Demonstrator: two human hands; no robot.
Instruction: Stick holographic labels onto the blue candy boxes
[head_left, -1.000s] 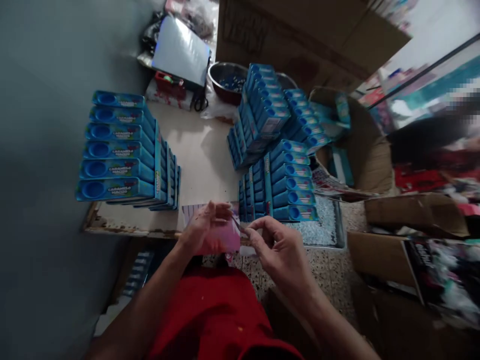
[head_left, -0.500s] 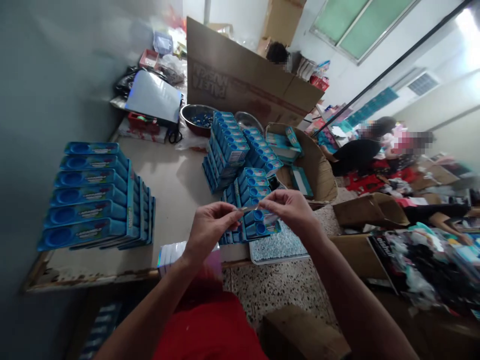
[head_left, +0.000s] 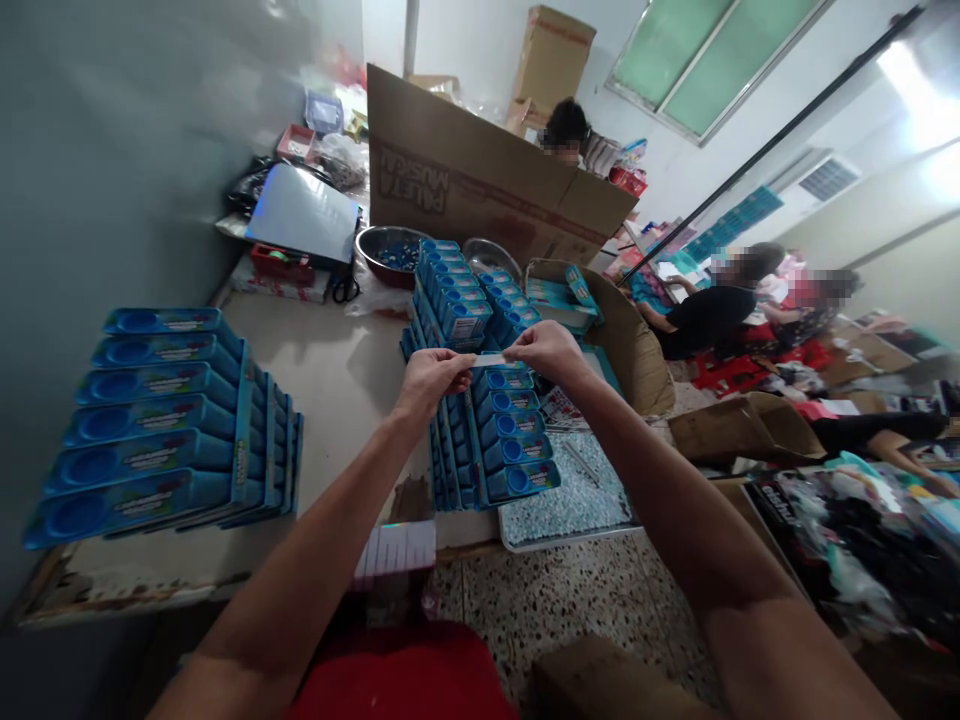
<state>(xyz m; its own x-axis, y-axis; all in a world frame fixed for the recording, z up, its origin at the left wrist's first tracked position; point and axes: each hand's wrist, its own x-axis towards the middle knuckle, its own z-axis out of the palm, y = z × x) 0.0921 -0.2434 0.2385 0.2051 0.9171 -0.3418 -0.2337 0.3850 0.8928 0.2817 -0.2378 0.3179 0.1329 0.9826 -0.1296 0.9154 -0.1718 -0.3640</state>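
A short, pale strip of what looks like clear tape [head_left: 490,360] is stretched level between my two hands. My left hand [head_left: 431,382] pinches its left end between thumb and fingers. At the other end, my right hand [head_left: 551,350] has the same kind of pinch. Directly under the strip stands the front block of blue boxes [head_left: 517,425], stacked in rows with round blue windows facing up; the strip covers part of its far end. More blue boxes [head_left: 454,290] are stacked behind it. A separate large stack of the same boxes [head_left: 150,420] is on the left of the table.
A tray of small pale-blue beads [head_left: 562,510] sits at the table's right front edge. Behind are a metal bowl [head_left: 386,240], scissors [head_left: 346,288], a tall cardboard panel [head_left: 487,190] and an open carton [head_left: 637,350]. Several people [head_left: 712,315] sit at the back and right.
Both hands have moved forward, away from me, with the strip, over the far end of the front box block. The strip now shows flatter and wider.
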